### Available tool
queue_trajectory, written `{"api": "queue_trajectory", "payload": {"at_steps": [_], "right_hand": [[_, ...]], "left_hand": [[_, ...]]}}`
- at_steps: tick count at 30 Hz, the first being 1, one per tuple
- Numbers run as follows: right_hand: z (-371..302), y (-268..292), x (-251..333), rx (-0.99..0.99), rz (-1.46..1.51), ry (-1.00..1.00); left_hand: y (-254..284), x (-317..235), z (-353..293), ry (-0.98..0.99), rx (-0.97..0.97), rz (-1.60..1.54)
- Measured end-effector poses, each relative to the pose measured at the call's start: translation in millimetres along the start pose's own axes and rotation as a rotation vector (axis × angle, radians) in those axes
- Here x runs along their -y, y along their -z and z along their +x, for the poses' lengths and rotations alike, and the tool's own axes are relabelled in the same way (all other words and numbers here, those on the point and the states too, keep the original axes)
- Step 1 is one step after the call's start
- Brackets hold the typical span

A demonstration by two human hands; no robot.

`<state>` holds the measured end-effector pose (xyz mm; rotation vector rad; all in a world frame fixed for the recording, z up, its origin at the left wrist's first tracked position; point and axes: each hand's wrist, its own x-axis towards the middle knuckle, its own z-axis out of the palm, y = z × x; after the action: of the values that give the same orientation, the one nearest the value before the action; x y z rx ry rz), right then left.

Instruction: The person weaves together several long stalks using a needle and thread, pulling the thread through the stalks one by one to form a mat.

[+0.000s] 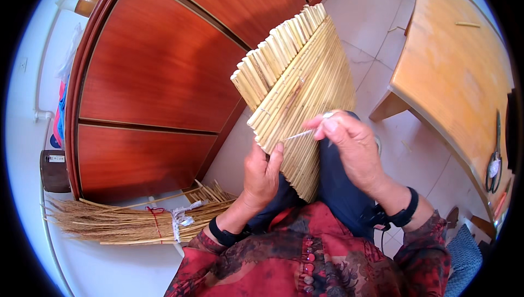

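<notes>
A stiff mat of pale yellow straw stalks (322, 79) leans across my knees, its stalks packed side by side in two layers that run at an angle to each other. My left hand (261, 176) grips its lower left edge, thumb on the front and fingers partly hidden behind. Over the mat, my right hand (352, 147) is closed in a pinch on a thin white strand (299, 135) that reaches the stalks near my left thumb. Whether this strand is thread alone or includes a needle, I cannot make out. A ring-like band (329, 115) shows on a right finger.
A red-brown wooden cabinet (147, 62) stands ahead on the left. Below it lies a bundle of long dry stalks (136, 222) tied with white cloth and red string. On the right is a wooden table (447, 62) bearing scissors (494, 169) and a loose stalk piece (468, 24).
</notes>
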<state>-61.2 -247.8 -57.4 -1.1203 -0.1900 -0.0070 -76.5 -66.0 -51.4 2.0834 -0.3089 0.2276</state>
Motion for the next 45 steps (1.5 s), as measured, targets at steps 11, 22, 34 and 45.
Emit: {"api": "queue_trajectory", "payload": {"at_steps": [11, 22, 34, 45], "right_hand": [[-52.3, 75.5, 46.8, 0.301, -0.680, -0.242], [-43.5, 70.5, 129.8, 0.136, -1.413, 0.255], [-22.6, 138.7, 108.3, -0.227, -0.612, 0.080], [38.4, 51.6, 53.5, -0.002, 0.215, 0.091]], "left_hand": [[-2.3, 30.1, -6.5, 0.205, -0.038, -0.389], [-11.3, 33.1, -25.5, 0.200, -0.112, -0.476], [-14.2, 27.1, -27.0, 0.210, -0.081, -0.551], [-9.9, 26.3, -30.3, 0.223, -0.090, -0.563]]}}
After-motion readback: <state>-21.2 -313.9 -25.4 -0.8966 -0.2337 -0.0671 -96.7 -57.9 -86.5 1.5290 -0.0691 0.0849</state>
